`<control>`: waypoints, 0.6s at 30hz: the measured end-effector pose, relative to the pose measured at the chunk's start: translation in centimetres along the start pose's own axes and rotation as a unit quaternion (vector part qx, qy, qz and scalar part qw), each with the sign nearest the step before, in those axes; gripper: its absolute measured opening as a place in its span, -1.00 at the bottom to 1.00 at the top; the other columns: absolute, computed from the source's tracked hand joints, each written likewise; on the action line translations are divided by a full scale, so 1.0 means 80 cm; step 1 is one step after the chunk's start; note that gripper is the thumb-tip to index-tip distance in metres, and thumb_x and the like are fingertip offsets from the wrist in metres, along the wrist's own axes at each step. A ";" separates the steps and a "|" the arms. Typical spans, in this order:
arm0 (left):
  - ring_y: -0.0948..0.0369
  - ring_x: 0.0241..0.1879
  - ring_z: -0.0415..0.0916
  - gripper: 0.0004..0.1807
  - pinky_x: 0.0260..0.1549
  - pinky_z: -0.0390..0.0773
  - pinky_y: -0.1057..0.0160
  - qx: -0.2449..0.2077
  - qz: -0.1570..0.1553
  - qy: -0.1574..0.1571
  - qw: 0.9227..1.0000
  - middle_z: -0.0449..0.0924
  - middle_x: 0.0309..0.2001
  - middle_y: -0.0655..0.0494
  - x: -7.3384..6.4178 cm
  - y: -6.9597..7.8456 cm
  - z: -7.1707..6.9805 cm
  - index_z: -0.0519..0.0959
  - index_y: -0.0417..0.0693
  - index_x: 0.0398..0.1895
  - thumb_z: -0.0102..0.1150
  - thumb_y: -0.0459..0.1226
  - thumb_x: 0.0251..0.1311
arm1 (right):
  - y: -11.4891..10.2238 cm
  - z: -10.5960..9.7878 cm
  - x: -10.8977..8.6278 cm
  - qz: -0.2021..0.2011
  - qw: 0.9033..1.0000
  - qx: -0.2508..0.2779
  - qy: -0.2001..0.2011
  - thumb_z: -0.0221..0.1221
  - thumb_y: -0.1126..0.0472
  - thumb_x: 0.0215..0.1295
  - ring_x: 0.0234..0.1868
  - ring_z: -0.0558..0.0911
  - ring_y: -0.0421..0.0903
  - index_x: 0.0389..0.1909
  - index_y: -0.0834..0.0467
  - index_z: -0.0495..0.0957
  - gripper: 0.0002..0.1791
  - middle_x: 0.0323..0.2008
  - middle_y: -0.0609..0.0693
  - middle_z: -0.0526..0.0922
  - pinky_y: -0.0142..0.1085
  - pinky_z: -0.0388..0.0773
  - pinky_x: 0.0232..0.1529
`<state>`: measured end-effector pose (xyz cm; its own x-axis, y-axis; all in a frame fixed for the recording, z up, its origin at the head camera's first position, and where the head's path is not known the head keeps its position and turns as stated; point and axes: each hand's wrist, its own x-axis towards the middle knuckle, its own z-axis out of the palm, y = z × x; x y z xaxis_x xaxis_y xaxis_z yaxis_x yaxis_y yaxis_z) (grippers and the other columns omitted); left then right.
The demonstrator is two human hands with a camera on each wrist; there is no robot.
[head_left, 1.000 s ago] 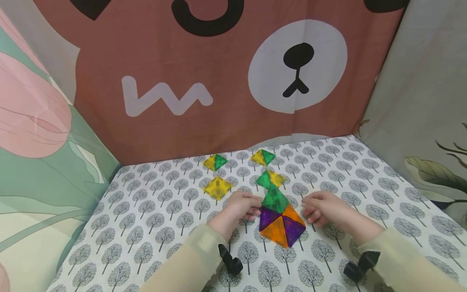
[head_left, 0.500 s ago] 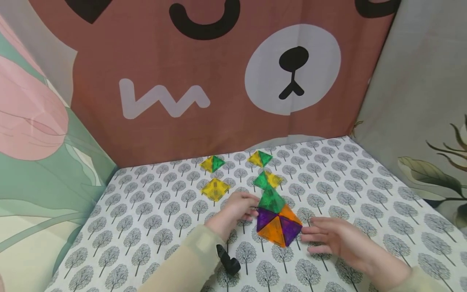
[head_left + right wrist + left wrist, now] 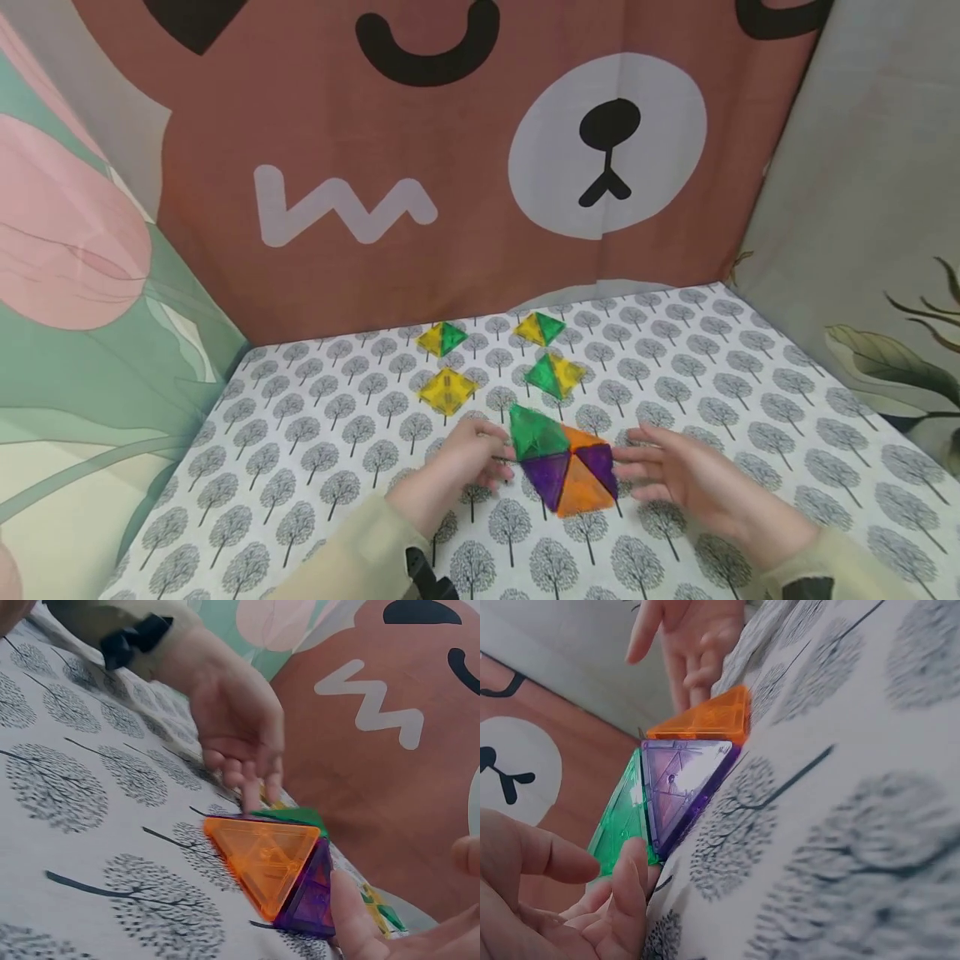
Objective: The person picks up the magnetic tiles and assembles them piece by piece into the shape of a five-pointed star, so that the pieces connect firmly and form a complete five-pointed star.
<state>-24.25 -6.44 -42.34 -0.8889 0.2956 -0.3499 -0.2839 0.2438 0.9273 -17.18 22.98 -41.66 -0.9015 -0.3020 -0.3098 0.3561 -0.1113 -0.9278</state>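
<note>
A cluster of translucent magnetic tiles lies on the cloth in the head view: a green tile (image 3: pixel 538 433), orange triangles (image 3: pixel 585 487) and purple triangles (image 3: pixel 547 479) edge to edge. My left hand (image 3: pixel 471 458) is at the cluster's left side. In the left wrist view its fingertips touch the green tile (image 3: pixel 622 825) at its near corner, next to a purple triangle (image 3: pixel 679 784). On the other side, my right hand (image 3: pixel 686 475) has its fingers extended, with fingertips at the right purple triangle (image 3: pixel 600 467). The right wrist view shows a fingertip against that purple triangle (image 3: pixel 309 896).
Behind the cluster lie a green-and-yellow diamond (image 3: pixel 555 375), a yellow diamond (image 3: pixel 447 390) and two more yellow-green diamonds (image 3: pixel 442 338) (image 3: pixel 540 328). The tree-print cloth (image 3: pixel 300 467) ends at a bear-print curtain (image 3: pixel 375 283).
The tile cluster has turned counter-clockwise, its green tile swinging left, away from the green-and-yellow diamond. My right hand drew back, straightened its fingers and came in lower on the right side.
</note>
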 end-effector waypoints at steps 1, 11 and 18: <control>0.17 -0.55 0.60 -0.73 -0.66 0.58 0.32 -0.002 -0.001 0.000 1.000 0.67 -0.27 -0.09 -0.006 -0.002 -0.001 0.44 -0.30 0.02 0.09 -0.45 0.26 | -0.002 0.000 0.003 0.000 1.000 -0.004 -0.003 -0.16 -0.19 0.55 0.14 0.56 0.07 0.48 0.45 -0.29 -0.07 0.38 0.40 0.22 -0.09 0.56 0.07; 0.15 -0.50 0.63 -0.81 -0.63 0.62 0.32 -0.045 0.004 -0.002 0.999 0.67 -0.27 -0.12 -0.049 -0.019 -0.006 0.36 -0.35 -0.07 -0.05 -0.37 0.36 | -0.014 0.005 0.027 0.017 0.999 -0.009 -0.045 -0.20 -0.26 0.53 0.11 0.55 0.06 0.50 0.41 -0.25 -0.06 0.41 0.43 0.14 -0.16 0.57 0.02; 0.13 -0.51 0.64 -0.80 -0.64 0.64 0.27 -0.055 0.019 -0.007 0.998 0.68 -0.27 -0.17 -0.058 -0.021 -0.014 0.33 -0.35 -0.08 -0.01 -0.38 0.33 | -0.019 0.009 0.033 0.012 0.998 -0.043 -0.044 -0.22 -0.26 0.54 0.11 0.54 0.09 0.48 0.44 -0.22 -0.06 0.41 0.45 0.11 -0.15 0.57 0.02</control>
<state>-20.02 -9.28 -42.13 -0.8949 0.3149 -0.3161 -0.2891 0.1303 0.9484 -19.96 21.66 -40.93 -0.8662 -0.3866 -0.3167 0.3519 -0.0218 -0.9358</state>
